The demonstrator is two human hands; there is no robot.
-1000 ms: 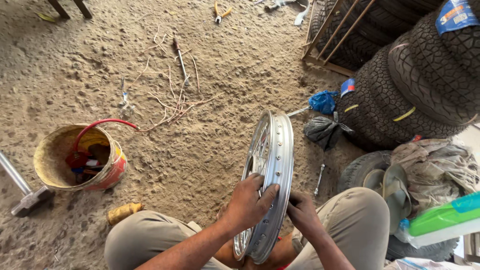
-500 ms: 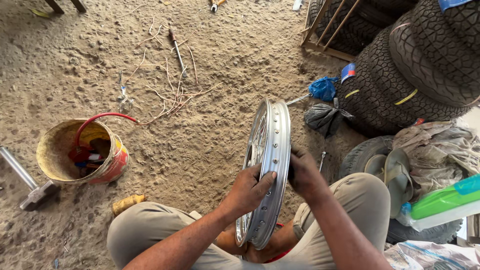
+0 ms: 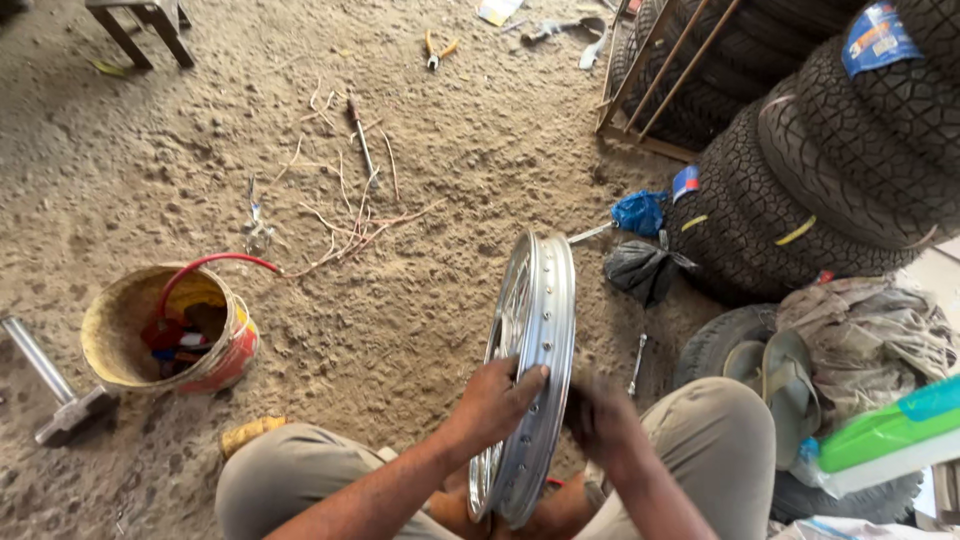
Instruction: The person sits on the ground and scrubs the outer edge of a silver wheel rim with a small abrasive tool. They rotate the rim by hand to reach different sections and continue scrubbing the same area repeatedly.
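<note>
Shiny silver on the round metal wheel rim (image 3: 535, 340), dotted with a row of small dark spoke holes. Dull khaki on the cloth trousers (image 3: 700, 440). Pale sandy brown across the rough dirt floor (image 3: 420, 200), strewn with thin tan wire strands (image 3: 350, 215). Faded yellow with a red lower band on the worn round bucket (image 3: 165, 330), topped by a red curved handle. Black with a blocky knobbed tread pattern on the stacked rubber tyres (image 3: 840, 170), marked by short yellow stripes and a blue paper label. Bright blue on the crumpled plastic bag (image 3: 640, 212). Bright green with a teal edge on the plastic container (image 3: 885, 430). Grimy grey-beige on the heaped rags (image 3: 865, 325).
</note>
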